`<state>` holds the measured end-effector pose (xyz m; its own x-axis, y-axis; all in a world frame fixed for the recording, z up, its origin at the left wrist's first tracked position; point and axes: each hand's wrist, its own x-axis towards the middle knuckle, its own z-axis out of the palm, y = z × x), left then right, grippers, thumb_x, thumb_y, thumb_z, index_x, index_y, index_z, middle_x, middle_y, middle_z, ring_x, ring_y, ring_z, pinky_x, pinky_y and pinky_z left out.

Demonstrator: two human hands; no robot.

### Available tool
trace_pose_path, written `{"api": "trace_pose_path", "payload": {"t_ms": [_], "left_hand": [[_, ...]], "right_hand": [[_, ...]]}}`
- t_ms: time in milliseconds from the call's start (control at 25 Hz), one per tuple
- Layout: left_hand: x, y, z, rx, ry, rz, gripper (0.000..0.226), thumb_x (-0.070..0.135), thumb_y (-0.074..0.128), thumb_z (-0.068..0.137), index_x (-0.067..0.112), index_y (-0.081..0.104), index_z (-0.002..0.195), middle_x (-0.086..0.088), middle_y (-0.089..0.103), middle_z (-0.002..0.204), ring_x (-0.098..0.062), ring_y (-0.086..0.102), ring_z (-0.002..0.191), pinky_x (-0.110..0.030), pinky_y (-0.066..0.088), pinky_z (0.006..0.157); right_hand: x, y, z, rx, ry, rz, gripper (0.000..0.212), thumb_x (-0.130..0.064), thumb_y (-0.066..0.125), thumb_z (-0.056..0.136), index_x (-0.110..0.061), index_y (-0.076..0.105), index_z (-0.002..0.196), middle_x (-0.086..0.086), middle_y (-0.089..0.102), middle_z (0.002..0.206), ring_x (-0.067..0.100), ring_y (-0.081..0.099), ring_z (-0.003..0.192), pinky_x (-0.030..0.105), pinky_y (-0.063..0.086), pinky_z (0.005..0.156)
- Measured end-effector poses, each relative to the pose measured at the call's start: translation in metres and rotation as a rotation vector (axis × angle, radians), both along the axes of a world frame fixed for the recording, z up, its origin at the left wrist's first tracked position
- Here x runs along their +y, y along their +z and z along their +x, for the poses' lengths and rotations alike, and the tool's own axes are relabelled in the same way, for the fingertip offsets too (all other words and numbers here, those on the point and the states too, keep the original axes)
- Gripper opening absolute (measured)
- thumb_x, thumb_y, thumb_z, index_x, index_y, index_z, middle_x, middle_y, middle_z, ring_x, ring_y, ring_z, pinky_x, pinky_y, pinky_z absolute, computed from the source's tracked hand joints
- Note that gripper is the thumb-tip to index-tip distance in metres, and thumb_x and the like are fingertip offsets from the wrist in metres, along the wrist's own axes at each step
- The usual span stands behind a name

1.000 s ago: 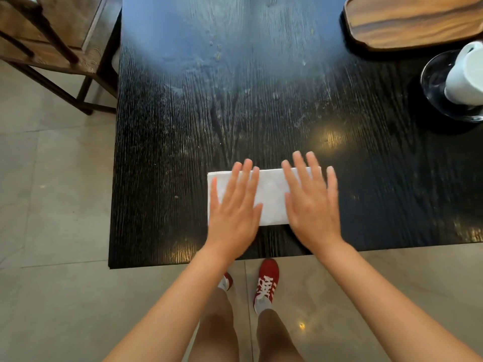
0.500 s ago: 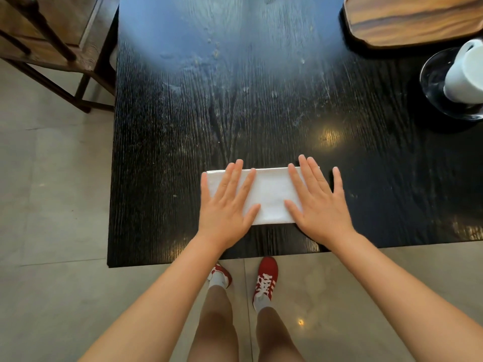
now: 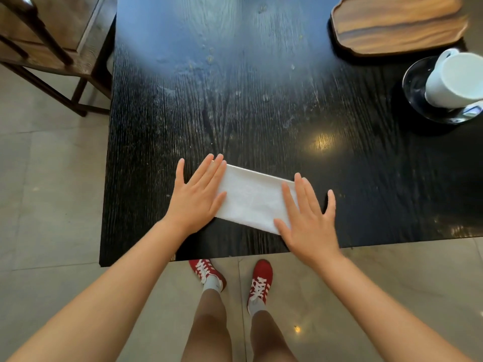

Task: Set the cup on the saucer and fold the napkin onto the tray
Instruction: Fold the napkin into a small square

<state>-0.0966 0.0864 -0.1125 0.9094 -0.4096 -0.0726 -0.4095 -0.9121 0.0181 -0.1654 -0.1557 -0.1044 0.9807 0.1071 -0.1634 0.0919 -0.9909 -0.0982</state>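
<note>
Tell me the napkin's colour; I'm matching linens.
Plain white napkin, no pattern visible, seen in the head view.

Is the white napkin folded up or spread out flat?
Folded: the napkin is a narrow strip under the left hand and right hand.

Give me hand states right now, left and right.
Left hand: open, fingers straight, pressing flat on the left end of the napkin.
Right hand: open, fingers straight, pressing flat on the napkin's right end.
</note>
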Motion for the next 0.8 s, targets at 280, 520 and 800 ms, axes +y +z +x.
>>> {"api": "trace_pose_path", "payload": {"t_ms": [280, 520, 800], "left_hand": [[-0.039, -0.001, -0.008, 0.075, 0.161, -0.137, 0.068, 0.055, 0.018, 0.089, 0.021, 0.012, 0.148, 0.002, 0.008, 0.158, -0.018, -0.001, 0.144, -0.062, -0.005, 0.108], [-0.053, -0.001, 0.028, 0.073, -0.245, -0.085, 0.073, 0.065, 0.027, 0.084, 0.030, 0.013, 0.147, -0.007, 0.007, 0.158, -0.022, 0.002, 0.145, -0.063, 0.000, 0.109], [-0.057, -0.003, 0.040, 0.054, -0.314, -0.084, 0.078, 0.065, 0.032, 0.083, 0.024, 0.012, 0.147, -0.011, 0.006, 0.157, -0.024, 0.004, 0.145, -0.053, 0.005, 0.115]], "right_hand": [[0.049, -0.002, -0.109, -0.054, 0.198, 0.041, 0.067, -0.047, 0.037, 0.085, -0.008, 0.033, 0.140, 0.016, 0.018, 0.153, 0.026, 0.016, 0.141, 0.063, 0.009, 0.107], [-0.001, -0.009, -0.073, -0.245, 0.612, 0.182, 0.050, 0.002, 0.051, 0.083, -0.006, 0.047, 0.132, 0.013, 0.045, 0.140, 0.025, 0.039, 0.133, 0.047, 0.028, 0.109], [-0.015, -0.015, -0.041, -0.412, 0.809, 0.330, 0.031, 0.000, 0.059, 0.085, -0.007, 0.065, 0.114, 0.010, 0.065, 0.119, 0.022, 0.058, 0.115, 0.036, 0.049, 0.096]]}}
